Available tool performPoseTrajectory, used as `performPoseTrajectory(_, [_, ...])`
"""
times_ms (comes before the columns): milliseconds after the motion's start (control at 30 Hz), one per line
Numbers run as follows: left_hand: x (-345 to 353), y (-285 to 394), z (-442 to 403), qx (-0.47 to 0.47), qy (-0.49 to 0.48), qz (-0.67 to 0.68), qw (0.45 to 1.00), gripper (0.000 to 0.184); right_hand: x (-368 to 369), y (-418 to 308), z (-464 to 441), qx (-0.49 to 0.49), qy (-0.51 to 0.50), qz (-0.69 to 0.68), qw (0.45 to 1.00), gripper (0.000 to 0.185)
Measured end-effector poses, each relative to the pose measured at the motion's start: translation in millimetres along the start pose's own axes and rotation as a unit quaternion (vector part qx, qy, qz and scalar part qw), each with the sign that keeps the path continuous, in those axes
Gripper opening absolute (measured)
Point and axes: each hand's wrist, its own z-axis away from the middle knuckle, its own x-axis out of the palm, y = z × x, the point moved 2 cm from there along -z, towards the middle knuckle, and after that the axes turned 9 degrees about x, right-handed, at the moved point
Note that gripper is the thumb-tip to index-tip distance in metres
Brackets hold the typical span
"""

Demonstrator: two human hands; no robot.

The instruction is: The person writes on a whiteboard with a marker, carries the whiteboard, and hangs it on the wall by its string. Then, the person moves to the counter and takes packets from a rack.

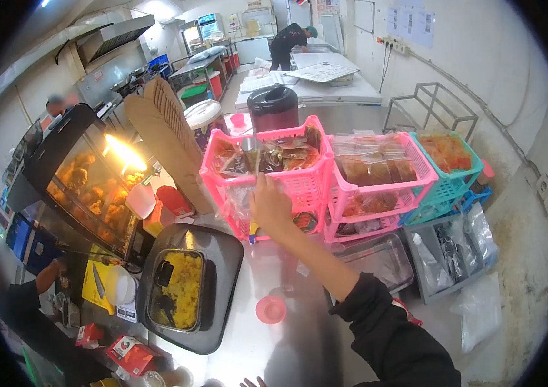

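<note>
My right hand (270,203) reaches up in front of a pink basket (322,187) that holds packets of dark sauce (287,157). Its fingers are closed on the handle of a metal ladle (250,147), whose cup is over the packets. Just behind the basket is a dark lidded container (273,108). Of my left hand (252,383), only fingertips show, spread apart, at the bottom edge. A pink round lid (270,310) lies on the steel table between my hands. To the left, a glass dish of yellow rice (180,290) sits on a black tray (225,258).
More pink baskets (383,188) and a green basket (474,169) stand to the right, beside a grey cutlery bin (423,297). At the left are a lit food warmer (93,187), a knife (98,282) and a co-worker's arm (48,274). Another person (288,44) bends over a far table.
</note>
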Motion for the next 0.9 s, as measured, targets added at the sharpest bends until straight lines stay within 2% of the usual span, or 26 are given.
performPoseTrajectory(100, [-4.8, 1.9, 2.3, 0.002, -0.003, -0.009, 1.0, 0.106, -3.2, -5.7, 2.7, -0.009, -0.03, -0.033, 0.999, 0.053])
performPoseTrajectory(233, [-11.2, 9.4, 3.1, -0.014, -0.022, -0.025, 0.999, 0.103, -13.3, -3.0, -3.6, -0.024, -0.056, -0.012, 0.998, 0.055])
performPoseTrajectory(367, [-6.8, 7.6, 1.9, -0.027, -0.023, -0.052, 0.998, 0.101, -29.5, 25.4, -37.3, -0.078, -0.077, -0.005, 0.994, 0.034])
performPoseTrajectory(433, [-6.7, 9.1, 1.1, -0.032, -0.028, -0.061, 0.997, 0.101, -39.2, 48.1, -78.6, -0.142, 0.011, 0.194, 0.971, 0.023])
performPoseTrajectory(533, [-8.8, 10.4, 0.7, -0.044, -0.037, -0.077, 0.995, 0.101, -48.4, 71.3, -110.3, -0.128, 0.01, 0.247, 0.961, 0.016])
performPoseTrajectory(600, [-7.6, 10.2, -1.3, -0.049, -0.041, -0.081, 0.995, 0.101, -40.9, 74.5, -119.1, -0.167, 0.004, 0.301, 0.939, 0.008])
performPoseTrajectory(700, [-4.6, 6.3, -2.5, -0.07, -0.053, -0.071, 0.994, 0.102, -39.3, 70.5, -129.1, -0.202, -0.025, 0.335, 0.92, 0.01])
performPoseTrajectory(733, [-6.9, 5.1, -0.1, -0.049, -0.043, -0.042, 0.997, 0.102, -43.8, 69.6, -131.8, -0.202, -0.025, 0.334, 0.92, 0.01])
performPoseTrajectory(800, [-14.2, 5.1, 4.0, -0.028, -0.032, -0.013, 0.999, 0.102, -61.6, 70.7, -138.1, -0.13, -0.039, 0.219, 0.966, 0.011])
performPoseTrajectory(833, [-17.6, 7.8, 5.2, -0.024, -0.034, -0.006, 0.999, 0.102, -69.2, 70.3, -141.3, -0.132, -0.038, 0.221, 0.966, 0.011])
performPoseTrajectory(900, [-18.2, 8.1, 8.3, -0.017, -0.035, 0.003, 0.999, 0.101, -84.0, 78.3, -149.7, -0.073, -0.059, 0.039, 0.995, 0.014])
